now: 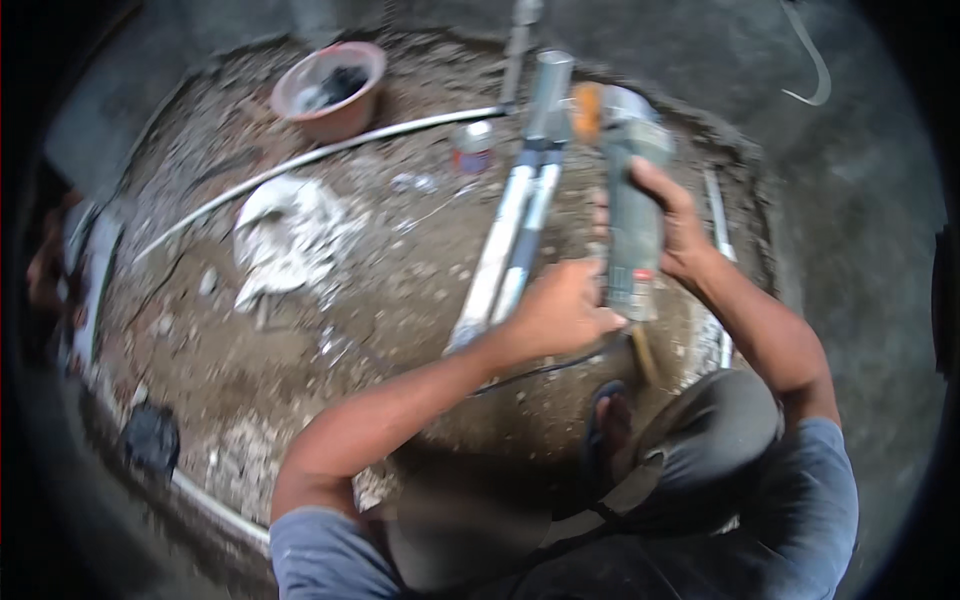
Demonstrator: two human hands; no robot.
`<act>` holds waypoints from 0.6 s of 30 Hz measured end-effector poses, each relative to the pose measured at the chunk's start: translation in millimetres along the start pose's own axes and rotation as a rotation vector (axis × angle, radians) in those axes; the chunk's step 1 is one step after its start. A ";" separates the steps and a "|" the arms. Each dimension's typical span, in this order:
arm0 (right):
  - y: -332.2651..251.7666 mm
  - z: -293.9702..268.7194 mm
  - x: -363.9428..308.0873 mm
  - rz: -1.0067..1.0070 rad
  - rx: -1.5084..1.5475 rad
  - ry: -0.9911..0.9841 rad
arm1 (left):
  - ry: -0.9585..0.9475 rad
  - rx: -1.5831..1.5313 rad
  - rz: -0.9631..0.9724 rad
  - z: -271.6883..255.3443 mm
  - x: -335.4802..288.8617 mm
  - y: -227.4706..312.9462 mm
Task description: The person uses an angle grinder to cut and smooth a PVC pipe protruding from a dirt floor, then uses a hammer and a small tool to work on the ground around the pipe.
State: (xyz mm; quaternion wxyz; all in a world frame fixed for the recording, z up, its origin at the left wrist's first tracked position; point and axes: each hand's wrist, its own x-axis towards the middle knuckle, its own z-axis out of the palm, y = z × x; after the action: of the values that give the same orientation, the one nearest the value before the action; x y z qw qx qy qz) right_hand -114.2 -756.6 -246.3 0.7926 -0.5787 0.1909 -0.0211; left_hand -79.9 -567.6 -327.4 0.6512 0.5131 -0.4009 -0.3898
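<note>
An angle grinder (632,215) with a green body is held in both my hands, its head pointing away from me. My right hand (675,215) wraps around the body from the right, thumb on top. At the rear end, my left hand (572,308) grips the grinder from the left. The grinder's far end is blurred; an orange part (587,110) shows there. Just left of it lie metal-coloured pipes (510,220) side by side, with a clear tube-like end (550,90) at the far end. I cannot tell whether the grinder touches them.
A pink bucket (335,118) with dark and whitish contents stands at the far left. Nearby are a thin white pipe (320,153), a small jar (473,148) and a crumpled white sack (290,235). A dark cord (545,370) runs by my sandalled foot (610,425).
</note>
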 end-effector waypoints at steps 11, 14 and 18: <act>131.9 -87.2 -43.2 0.200 0.105 0.094 | 0.118 0.365 0.087 64.9 -62.2 -107.8; 155.6 -102.7 -47.4 0.460 0.237 0.178 | -0.110 0.541 0.089 81.9 -90.1 -155.4; 173.4 -136.3 -48.0 0.423 0.091 0.112 | -0.197 0.514 -0.456 71.4 -101.6 -141.0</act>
State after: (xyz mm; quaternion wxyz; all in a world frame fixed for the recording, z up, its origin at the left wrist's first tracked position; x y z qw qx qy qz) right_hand -235.8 -811.2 -428.5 0.7929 -0.4871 0.3507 0.1051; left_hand -197.4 -523.5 -467.2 0.3554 0.6964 -0.4220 -0.4591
